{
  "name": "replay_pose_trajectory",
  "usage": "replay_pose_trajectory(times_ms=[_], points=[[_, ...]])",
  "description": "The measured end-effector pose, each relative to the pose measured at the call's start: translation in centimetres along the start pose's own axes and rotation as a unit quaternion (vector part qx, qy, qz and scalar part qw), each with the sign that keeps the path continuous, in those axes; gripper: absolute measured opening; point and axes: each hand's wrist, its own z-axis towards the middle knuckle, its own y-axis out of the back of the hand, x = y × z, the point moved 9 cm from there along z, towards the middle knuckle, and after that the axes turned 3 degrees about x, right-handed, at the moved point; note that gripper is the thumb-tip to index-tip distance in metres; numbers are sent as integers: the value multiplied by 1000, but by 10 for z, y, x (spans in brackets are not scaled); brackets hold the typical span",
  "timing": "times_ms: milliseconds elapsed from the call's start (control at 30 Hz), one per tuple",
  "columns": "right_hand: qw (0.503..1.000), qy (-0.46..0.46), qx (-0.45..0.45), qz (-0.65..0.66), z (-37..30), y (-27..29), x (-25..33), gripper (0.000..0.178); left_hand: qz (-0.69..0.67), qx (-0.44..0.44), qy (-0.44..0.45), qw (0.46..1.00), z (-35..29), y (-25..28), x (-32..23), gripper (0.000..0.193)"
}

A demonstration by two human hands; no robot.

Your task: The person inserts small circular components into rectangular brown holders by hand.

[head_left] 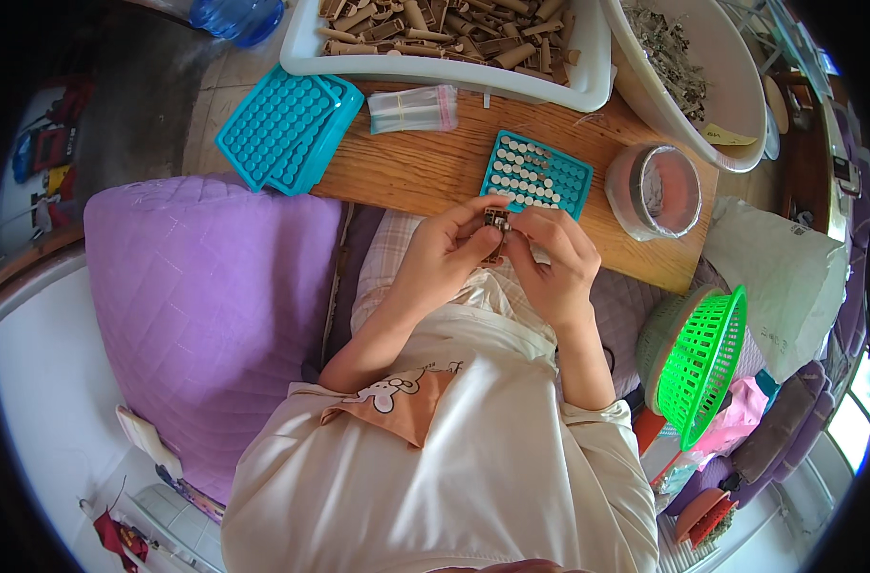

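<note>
Soft light lay over the bench [397,167], a window [852,420] glared beyond its near right corner, and fisheye distortion bowed the dark-rimmed outskirts

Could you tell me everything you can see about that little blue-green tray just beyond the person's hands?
The blue-green tray is shallow and rectangular, looks like plastic, and has rows of small round pockets. White round pieces sit in many pockets, mainly toward its left; several on the right hold none. It lies flat, slightly turned, on the wooden table. The right hand hides part of its near edge; whether they touch, I can't tell.
</note>
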Motion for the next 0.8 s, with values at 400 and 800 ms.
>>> replay_pose_trajectory(times_ms=[400, 800], points=[[998, -27, -64, -12, -10, 15, -3, 25, 74, 18, 4, 997, 3, -11, -3, 35], [892, -273, 351, 78, -2, -19, -29, 21, 358, 94, 62, 927, -5, -21, 6, 25]])
